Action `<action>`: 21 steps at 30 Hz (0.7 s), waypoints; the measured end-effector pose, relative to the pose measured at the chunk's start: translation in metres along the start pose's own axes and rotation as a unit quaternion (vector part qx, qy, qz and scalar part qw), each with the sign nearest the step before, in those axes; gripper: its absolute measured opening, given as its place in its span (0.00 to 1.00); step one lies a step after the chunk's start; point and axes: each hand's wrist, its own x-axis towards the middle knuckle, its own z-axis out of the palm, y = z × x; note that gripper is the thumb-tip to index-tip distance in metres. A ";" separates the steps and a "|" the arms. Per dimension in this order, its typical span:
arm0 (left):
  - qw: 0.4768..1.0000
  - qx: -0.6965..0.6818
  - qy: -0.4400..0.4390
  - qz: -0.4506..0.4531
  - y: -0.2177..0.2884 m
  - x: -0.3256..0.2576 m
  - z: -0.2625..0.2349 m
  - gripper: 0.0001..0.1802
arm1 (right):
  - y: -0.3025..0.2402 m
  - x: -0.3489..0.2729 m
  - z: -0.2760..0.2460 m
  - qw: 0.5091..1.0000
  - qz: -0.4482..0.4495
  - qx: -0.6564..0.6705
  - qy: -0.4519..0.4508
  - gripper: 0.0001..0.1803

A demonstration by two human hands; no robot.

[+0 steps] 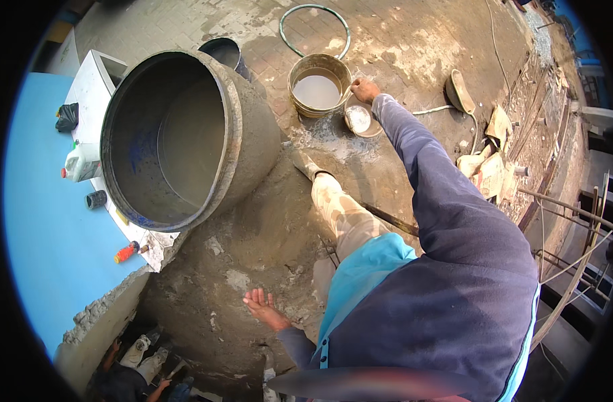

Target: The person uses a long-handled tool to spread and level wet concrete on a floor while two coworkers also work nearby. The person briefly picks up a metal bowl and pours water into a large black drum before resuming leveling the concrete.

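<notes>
My right hand reaches out to the far side, its fingers closed at the upper rim of a small round pail with whitish contents. Right beside it stands a yellowish bucket of cloudy water. My left hand hangs over the muddy ground with fingers spread and nothing in it. To the left, the big concrete mixer drum turns its wide mouth toward me, its inside wet and grey. One of my legs, in dusty light trousers, steps forward between drum and bucket.
Behind the drum is a dark barrel; a hose loop lies beyond the bucket. A scoop-shaped container and torn paper sacks are at right. A jug stands on the left ledge. Another person works at lower left.
</notes>
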 end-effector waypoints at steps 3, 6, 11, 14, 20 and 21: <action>0.996 -0.067 -0.016 0.051 0.136 0.029 0.095 0.54 | 0.121 0.027 0.157 0.982 0.077 -0.157 -0.072 0.18; 0.992 -0.032 -0.016 0.122 0.217 0.057 0.172 0.52 | 0.195 0.018 0.278 0.961 0.226 0.042 -0.155 0.22; 0.982 -0.089 0.128 0.111 0.227 0.067 0.256 0.29 | 0.227 0.021 0.345 0.596 0.534 0.596 0.071 0.43; 0.976 -0.006 0.146 0.162 0.215 0.079 0.291 0.27 | 0.244 0.069 0.342 0.460 0.495 0.705 0.216 0.42; 0.970 0.092 0.142 0.175 0.208 0.096 0.292 0.23 | 0.288 0.082 0.288 0.452 0.366 0.756 0.302 0.17; 0.969 0.101 0.140 0.178 0.208 0.095 0.282 0.22 | 0.286 0.077 0.264 0.467 0.373 0.739 0.312 0.13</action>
